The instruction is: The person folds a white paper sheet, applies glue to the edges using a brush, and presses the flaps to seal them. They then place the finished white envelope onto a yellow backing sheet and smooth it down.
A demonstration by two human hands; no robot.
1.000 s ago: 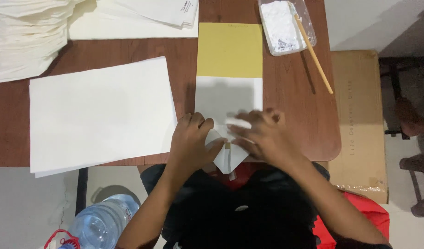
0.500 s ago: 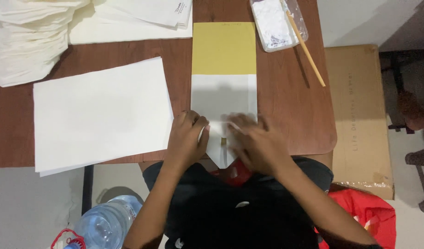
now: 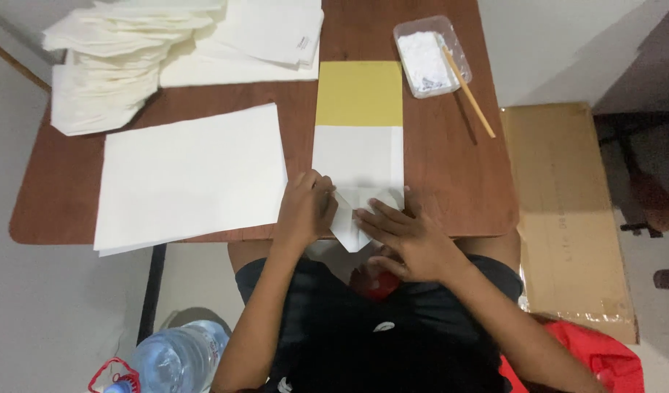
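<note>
A white sheet of paper (image 3: 357,160) lies on a yellow board (image 3: 360,93) at the near edge of the brown table (image 3: 451,182). Its near end is folded into a point (image 3: 351,231) that hangs over the table edge. My left hand (image 3: 305,209) presses down on the left side of that fold. My right hand (image 3: 407,236) lies flat with its fingers spread across the right side of the point.
A stack of large white sheets (image 3: 189,175) lies left of the hands. Folded white paper piles (image 3: 109,65) and more sheets (image 3: 269,33) sit at the far edge. A clear tray of white paste (image 3: 425,54) with a wooden stick (image 3: 469,91) is at far right. Cardboard (image 3: 567,211) lies on the floor, with a water bottle (image 3: 174,360) below left.
The view has shifted slightly. My right hand has slid down and right along the folded point, its fingers now spread flat over the crease. My left hand stays on the fold.
</note>
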